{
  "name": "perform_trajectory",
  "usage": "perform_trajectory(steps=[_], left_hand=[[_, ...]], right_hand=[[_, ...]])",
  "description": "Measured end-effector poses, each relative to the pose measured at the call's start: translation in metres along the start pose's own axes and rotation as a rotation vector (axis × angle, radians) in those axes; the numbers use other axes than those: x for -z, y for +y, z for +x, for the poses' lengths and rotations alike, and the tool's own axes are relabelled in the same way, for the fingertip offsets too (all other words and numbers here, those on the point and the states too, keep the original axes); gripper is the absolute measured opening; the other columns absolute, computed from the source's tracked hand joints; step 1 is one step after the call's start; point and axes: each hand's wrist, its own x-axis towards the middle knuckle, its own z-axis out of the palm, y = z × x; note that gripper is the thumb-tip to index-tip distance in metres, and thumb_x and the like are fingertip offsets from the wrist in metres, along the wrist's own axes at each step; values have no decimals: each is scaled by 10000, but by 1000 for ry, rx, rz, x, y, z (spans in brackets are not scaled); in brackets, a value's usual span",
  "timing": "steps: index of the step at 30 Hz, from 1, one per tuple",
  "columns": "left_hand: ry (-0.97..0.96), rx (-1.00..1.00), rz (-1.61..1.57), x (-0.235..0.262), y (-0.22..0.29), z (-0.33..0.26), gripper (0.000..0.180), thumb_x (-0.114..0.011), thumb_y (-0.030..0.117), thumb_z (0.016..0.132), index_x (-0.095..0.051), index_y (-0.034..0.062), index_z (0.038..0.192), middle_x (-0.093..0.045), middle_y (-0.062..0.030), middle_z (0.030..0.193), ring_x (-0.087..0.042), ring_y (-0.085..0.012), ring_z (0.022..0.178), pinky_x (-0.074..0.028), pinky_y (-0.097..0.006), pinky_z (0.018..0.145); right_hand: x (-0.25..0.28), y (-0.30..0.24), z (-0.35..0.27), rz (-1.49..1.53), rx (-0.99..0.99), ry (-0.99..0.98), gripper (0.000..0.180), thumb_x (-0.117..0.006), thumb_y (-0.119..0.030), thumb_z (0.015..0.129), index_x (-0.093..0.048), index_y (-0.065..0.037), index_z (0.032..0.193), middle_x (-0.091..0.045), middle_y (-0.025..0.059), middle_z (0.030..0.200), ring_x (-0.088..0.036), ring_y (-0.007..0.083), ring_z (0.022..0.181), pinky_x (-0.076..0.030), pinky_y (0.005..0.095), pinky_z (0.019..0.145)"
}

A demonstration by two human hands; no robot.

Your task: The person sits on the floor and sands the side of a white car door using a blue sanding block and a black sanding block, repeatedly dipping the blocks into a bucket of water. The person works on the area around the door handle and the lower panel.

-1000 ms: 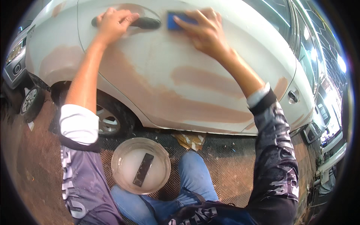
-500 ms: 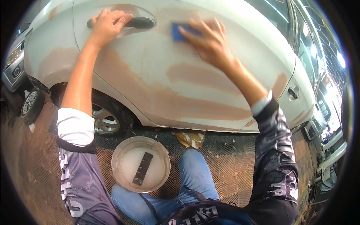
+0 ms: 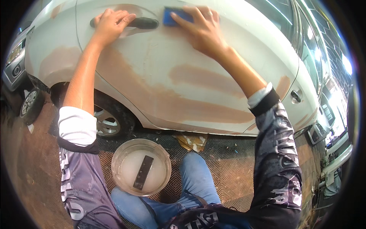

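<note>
My left hand (image 3: 110, 26) is wrapped round the black door handle (image 3: 146, 23) of a pale car. My right hand (image 3: 204, 28) presses a blue sanding block (image 3: 174, 16) flat against the door panel (image 3: 152, 57), just right of that handle. Thumb and fingers grip the block's sides; its right part is hidden under them. Brownish filler patches (image 3: 206, 78) spread over the door below both hands. Near my left knee stands a clear round bucket (image 3: 115, 168) of cloudy water, with a long dark bar (image 3: 143, 172) in it.
A rear wheel (image 3: 108, 122) sits under the car's arch at left. Farther left a loose wheel (image 3: 30, 106) leans by another silver car (image 3: 14, 63). Crumpled brown paper (image 3: 190, 141) lies below the door on the patterned floor mat (image 3: 232, 164).
My right hand has slid the blue sanding block up and to the left along the door, closer to the handle. My left hand stays on the handle.
</note>
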Motion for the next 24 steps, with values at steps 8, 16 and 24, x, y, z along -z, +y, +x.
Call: perform_trajectory(steps=[8, 16, 24], left_hand=[[128, -65, -10, -5, -4, 1, 429, -590, 524, 1027, -737, 124, 975, -628, 87, 929, -484, -145, 985, -238, -352, 1055], [134, -115, -27, -5, 1, 7, 433, -582, 526, 1030, -742, 128, 972, -625, 89, 908, -484, -146, 957, -239, -357, 1055], [-5, -35, 10, -1, 4, 2, 423, -573, 528, 1034, -723, 152, 907, -598, 97, 840, -480, -142, 945, -241, -359, 1028]], right_hand=[[12, -2, -24, 141, 1, -46, 606, -749, -90, 781, -691, -272, 1356, -561, 60, 1374, -513, 313, 1171, -381, 522, 1013], [31, 10, -109, 165, -56, -21, 580, -773, -106, 792, -714, -301, 1335, -571, 41, 1376, -521, 281, 1192, -391, 519, 1008], [3, -1, -9, 171, -42, 13, 478, -740, -89, 846, -751, -276, 1286, -616, 68, 1320, -545, 324, 1155, -388, 509, 1010]])
